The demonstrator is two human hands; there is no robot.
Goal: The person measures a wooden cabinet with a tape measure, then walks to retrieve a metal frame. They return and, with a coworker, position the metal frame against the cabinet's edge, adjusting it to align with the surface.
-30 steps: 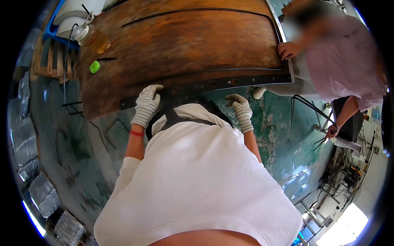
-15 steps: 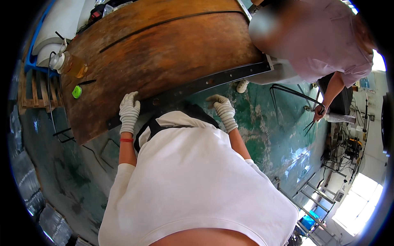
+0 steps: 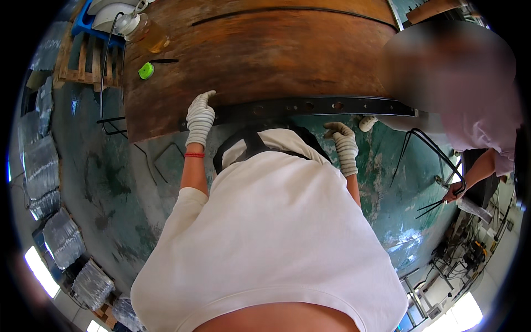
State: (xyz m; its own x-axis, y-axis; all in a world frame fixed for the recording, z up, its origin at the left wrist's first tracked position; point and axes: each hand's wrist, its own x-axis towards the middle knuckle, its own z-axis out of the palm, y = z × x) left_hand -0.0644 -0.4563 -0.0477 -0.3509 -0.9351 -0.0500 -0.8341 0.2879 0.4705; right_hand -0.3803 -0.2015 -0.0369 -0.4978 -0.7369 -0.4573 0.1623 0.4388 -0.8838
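My left hand (image 3: 200,119), in a ribbed white work glove, is at the front edge of the brown table (image 3: 265,61), its fingers loosely stretched out and nothing in them. It overlaps the left part of the black metal strip with holes (image 3: 310,105) along that edge; whether it touches the strip I cannot tell. My right hand (image 3: 343,146), gloved the same way, hangs below the strip over the floor, its fingers slightly bent, apart and holding nothing. On the table's left part lie a green tape measure (image 3: 146,71) and a dark, slim tool (image 3: 165,61).
A jug of amber liquid (image 3: 148,34) stands at the table's far left. On the right, a co-worker's hand (image 3: 454,193) holds bent black rods (image 3: 434,148). A long thin black rod (image 3: 293,9) lies across the table's far side. Plastic-wrapped stacks (image 3: 63,235) line the left.
The view has shifted, so the table sits further right and higher. My hands keep about the same places by its front edge, both still empty. The co-worker still holds the bent rods.
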